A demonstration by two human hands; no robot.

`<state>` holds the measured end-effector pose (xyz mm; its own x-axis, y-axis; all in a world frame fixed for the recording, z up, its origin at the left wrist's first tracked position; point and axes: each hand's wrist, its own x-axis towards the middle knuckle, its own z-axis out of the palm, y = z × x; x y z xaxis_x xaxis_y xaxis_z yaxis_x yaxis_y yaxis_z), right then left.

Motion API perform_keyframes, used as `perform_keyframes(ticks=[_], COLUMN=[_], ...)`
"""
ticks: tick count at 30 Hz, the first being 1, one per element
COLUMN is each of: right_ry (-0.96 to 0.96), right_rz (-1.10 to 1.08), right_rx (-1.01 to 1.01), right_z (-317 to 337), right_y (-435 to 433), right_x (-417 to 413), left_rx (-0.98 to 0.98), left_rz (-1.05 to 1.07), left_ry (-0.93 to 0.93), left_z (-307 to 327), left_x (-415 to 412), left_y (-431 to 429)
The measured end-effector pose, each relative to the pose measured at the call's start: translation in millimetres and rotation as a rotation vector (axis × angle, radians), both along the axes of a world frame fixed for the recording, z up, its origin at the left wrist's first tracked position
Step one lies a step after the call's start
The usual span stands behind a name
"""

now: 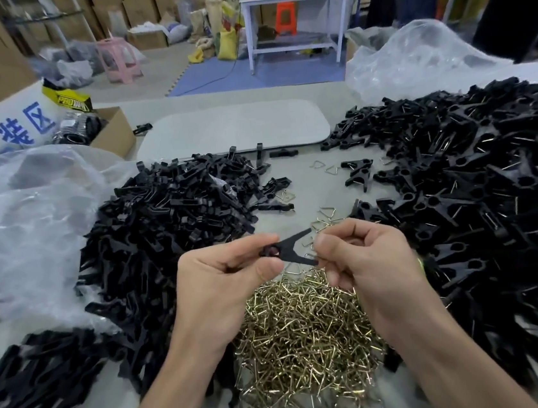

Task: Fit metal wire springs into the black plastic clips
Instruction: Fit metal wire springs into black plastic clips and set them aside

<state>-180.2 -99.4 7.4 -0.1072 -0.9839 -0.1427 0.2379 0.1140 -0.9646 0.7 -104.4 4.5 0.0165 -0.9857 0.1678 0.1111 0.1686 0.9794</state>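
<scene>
Your left hand (225,276) pinches the black clip (288,250) at its ringed end, thumb below and forefinger on top, with the other fingers curled under. Your right hand (368,259) has its fingers curled in, and its thumb and forefinger pinch the tip of the clip's lower leg. You cannot tell from here whether a spring is also tucked between those fingers. The clip is held in the air between both hands, its two legs splayed open toward your right hand, just above the far edge of the wire springs (306,333). These lie in a brassy heap on the tabletop (305,179), right in front of you and between your forearms.

To your left sits the left heap of black clips (169,222), touching the springs' heap at its near side. To your right spreads the right heap of black clips (478,196), and many of those show a bit of wire. A few loose springs (327,212) lie scattered on the tabletop between the two heaps, just beyond your hands. Farther back lies a pale flat tray (232,129). Crumpled clear plastic bags (26,204) sit at the far left, beside a cardboard box (111,127).
</scene>
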Motion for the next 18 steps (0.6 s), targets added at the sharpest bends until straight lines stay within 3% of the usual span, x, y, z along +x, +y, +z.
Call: perform_keyframes(ticks=[11,18], right_ry=[-0.107,-0.072], right_rz=[0.011,-0.033], right_rx=[-0.011,-0.152], right_z=[0.1,2.0], right_y=[0.4,5.0], right_x=[2.9,5.6], left_rx=[0.024,0.049], left_rz=[-0.037,-0.07], left_ry=[0.025,0.028], left_z=[3.5,4.1], left_x=[-1.0,2.0], left_y=[0.6,1.5])
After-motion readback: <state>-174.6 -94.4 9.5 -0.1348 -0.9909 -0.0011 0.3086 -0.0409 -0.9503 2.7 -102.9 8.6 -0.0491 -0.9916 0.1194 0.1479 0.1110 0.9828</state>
